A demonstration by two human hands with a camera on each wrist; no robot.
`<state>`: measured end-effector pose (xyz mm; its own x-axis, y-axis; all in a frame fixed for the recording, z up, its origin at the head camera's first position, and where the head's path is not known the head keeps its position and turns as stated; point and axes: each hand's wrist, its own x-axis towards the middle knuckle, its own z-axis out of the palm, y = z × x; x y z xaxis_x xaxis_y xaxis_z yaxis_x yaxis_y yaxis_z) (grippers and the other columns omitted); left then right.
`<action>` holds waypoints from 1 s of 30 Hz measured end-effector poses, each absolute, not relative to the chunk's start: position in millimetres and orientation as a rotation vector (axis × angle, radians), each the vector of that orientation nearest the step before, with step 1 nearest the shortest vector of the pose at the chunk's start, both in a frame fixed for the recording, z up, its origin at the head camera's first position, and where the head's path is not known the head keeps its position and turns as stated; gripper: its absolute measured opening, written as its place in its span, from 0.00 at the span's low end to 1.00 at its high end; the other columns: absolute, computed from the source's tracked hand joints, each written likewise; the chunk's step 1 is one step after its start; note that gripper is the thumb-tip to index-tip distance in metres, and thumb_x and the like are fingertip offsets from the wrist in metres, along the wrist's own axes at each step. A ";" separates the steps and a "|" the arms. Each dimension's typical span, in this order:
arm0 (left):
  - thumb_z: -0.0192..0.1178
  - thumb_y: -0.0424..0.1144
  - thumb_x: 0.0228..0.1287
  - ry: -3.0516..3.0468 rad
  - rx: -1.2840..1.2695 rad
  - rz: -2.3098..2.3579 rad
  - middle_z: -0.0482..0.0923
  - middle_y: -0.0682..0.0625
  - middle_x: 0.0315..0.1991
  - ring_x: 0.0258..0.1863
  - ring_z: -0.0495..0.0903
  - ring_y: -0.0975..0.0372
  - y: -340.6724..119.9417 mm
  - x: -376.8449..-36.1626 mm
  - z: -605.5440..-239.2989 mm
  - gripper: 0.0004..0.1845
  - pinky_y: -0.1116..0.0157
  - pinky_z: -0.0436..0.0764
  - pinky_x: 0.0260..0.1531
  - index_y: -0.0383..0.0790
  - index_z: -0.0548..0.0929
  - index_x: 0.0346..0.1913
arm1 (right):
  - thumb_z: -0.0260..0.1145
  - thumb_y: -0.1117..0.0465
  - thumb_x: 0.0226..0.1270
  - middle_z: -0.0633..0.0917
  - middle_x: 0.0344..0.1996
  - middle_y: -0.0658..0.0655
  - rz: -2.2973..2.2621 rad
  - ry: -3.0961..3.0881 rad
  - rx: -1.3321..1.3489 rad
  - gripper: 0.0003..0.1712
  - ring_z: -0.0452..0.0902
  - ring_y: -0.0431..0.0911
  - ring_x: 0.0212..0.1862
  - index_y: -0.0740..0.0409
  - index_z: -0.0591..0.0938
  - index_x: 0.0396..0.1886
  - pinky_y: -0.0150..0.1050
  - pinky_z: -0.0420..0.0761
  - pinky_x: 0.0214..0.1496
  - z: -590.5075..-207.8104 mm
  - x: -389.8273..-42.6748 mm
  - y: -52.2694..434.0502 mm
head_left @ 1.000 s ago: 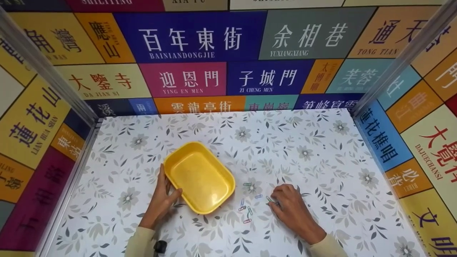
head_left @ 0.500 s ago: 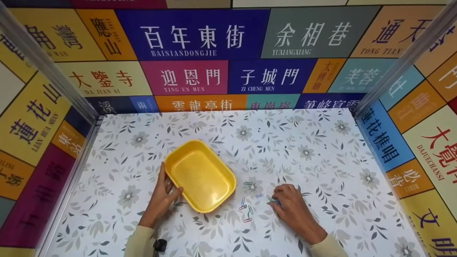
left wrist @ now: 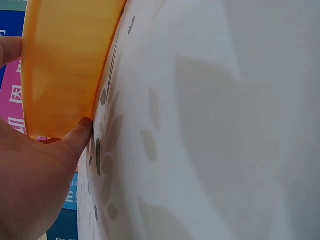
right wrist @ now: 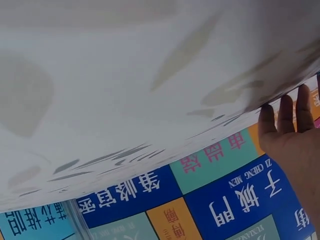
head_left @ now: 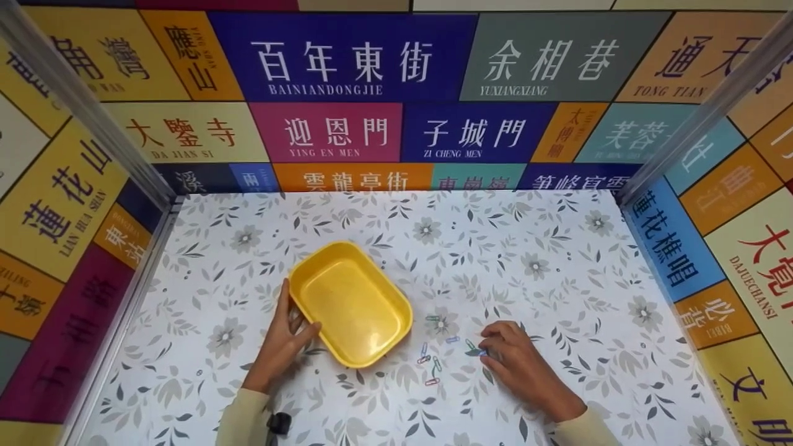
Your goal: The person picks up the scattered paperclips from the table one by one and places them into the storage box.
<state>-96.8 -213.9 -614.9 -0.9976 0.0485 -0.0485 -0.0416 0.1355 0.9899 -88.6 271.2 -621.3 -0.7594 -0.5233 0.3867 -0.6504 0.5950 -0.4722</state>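
In the head view a yellow plastic tray stands left of centre on the table. My left hand is spread against the outside of its left wall, thumb near the rim. The left wrist view shows fingertips touching the tray wall, one low by the tabletop. My right hand is low over the table, thumb and forefinger pinching a blue paper clip. Just left of it lies a green paper clip. In the right wrist view, the right hand has its fingertips down at the tabletop.
Between tray and right hand lie several more clips, among them a green clip, a blue clip and a pink clip. The table has a leaf-patterned cover. Colourful panels wall it on three sides.
The right hand has shifted slightly to the right, and the blue clip at its fingertips shows more plainly. The left hand and the tray hold their place; the head view has shifted a little.
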 end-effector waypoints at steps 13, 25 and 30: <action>0.69 0.31 0.78 2.311 -0.005 2.007 0.33 0.43 0.92 0.88 0.51 0.43 -214.0 -97.5 -615.3 0.61 0.52 0.61 0.83 0.46 0.30 0.91 | 0.81 0.73 0.62 0.84 0.51 0.62 1.250 -2.441 1.105 0.10 0.76 0.57 0.54 0.57 0.93 0.40 0.32 0.73 0.63 -631.5 -105.4 283.6; 0.69 0.32 0.78 2.341 0.007 1.972 0.32 0.42 0.92 0.89 0.48 0.44 -214.5 -97.8 -614.8 0.61 0.53 0.59 0.83 0.43 0.29 0.91 | 0.82 0.78 0.55 0.84 0.47 0.61 1.243 -2.401 1.103 0.18 0.77 0.57 0.51 0.51 0.89 0.34 0.35 0.74 0.60 -636.6 -109.7 283.1; 0.69 0.32 0.78 2.327 0.009 1.980 0.33 0.41 0.92 0.88 0.50 0.43 -214.7 -98.0 -615.2 0.61 0.52 0.59 0.83 0.44 0.29 0.91 | 0.80 0.80 0.60 0.84 0.47 0.59 1.259 -2.432 1.075 0.17 0.77 0.55 0.51 0.53 0.89 0.33 0.32 0.74 0.61 -634.0 -109.0 281.6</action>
